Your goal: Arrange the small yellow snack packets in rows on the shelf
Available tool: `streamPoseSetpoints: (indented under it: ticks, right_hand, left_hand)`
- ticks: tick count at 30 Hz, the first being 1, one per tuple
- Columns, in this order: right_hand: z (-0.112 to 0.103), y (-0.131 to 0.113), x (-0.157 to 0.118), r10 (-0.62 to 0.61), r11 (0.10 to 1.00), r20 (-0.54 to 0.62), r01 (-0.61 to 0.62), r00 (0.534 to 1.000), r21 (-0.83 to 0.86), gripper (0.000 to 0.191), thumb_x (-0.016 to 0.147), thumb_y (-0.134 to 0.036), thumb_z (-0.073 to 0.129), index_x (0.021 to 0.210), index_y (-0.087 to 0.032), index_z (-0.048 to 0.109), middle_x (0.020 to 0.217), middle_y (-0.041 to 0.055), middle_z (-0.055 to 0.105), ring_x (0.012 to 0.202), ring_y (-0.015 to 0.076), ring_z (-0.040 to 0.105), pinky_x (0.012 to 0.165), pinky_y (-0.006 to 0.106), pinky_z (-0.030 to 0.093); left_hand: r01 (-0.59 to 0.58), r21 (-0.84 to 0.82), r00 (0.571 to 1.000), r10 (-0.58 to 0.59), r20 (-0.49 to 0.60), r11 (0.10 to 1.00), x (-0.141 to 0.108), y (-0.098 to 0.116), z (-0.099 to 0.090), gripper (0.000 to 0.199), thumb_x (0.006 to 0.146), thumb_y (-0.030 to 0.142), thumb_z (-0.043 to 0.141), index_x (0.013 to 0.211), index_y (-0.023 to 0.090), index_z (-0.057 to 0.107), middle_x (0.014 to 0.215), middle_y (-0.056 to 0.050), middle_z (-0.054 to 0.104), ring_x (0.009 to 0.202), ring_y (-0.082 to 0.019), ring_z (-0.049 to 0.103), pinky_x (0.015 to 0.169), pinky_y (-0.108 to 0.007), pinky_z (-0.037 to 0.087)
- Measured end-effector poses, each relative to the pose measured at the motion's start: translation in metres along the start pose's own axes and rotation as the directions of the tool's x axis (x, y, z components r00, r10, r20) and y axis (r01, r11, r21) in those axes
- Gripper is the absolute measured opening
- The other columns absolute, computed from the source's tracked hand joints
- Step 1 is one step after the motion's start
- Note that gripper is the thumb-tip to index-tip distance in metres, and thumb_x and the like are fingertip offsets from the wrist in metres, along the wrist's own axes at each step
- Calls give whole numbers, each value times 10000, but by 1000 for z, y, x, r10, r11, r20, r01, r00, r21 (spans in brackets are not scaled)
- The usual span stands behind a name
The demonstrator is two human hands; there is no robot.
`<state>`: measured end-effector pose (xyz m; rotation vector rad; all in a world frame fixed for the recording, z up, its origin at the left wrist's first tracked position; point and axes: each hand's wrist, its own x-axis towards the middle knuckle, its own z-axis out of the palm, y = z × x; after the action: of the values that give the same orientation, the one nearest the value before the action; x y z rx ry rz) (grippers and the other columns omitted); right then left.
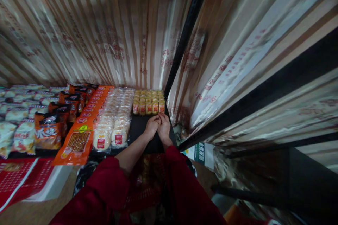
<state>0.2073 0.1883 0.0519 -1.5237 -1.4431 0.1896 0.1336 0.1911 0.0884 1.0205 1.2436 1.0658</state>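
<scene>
Just past the left grip point(152, 127) and right grip point(164, 126), whose closure I cannot tell, yellow packs point(149, 102) sit toward eleven o'clock; toward six, a red basket point(137, 198) holds golden items point(146, 169).

A person's arms point(133, 152) reach forward and converge, the left hand point(152, 127) and right hand point(164, 126) side by side with fingers point(162, 116) bent, meeting near the tips. The left forearm lies largely bare; the right is covered almost to the wrist point(167, 142).

Both hands point(164, 126) meet just in front of yellow packets point(148, 107) on a black shelf point(138, 126).
</scene>
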Motion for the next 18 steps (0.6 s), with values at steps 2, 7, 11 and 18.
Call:
streamPoseSetpoints:
  ticks: [2,7,11,18]
  right_hand:
    - [-2,-2,-7,12,1000,20,-12,1000,-4,388,789,-96,406,1074,-166,659,1082,112,606,965,186,568,872,343,476]
    - [-8,-10,-23,8,999,71,-6,997,-37,366,800,-103,412,1063,-160,659,1043,109,621,953,188,566,870,335,466]
    - [-11,-18,-36,0,998,135,8,991,-54,340,806,-112,418,1031,-155,669,1031,112,627,938,197,568,867,334,464]
    - [-11,-33,-63,-13,995,177,30,984,-96,320,835,-133,399,984,-168,680,998,94,643,919,186,573,872,314,459]
  left_hand:
    - [-9,35,1000,10,-16,999,-5,-3,-2,319,718,54,478,931,162,689,948,-44,704,886,-139,626,863,-251,460]
    - [-22,161,998,31,-51,987,-17,-15,-12,260,725,115,528,913,194,690,948,-37,701,904,-153,618,874,-264,444]
    - [-36,252,996,54,-66,967,-29,-21,-23,213,729,152,554,889,194,688,937,-53,697,882,-169,618,869,-282,438]
    - [-48,362,991,89,-98,931,-54,-27,-45,188,735,137,519,830,188,673,894,-49,691,849,-164,614,835,-274,440]
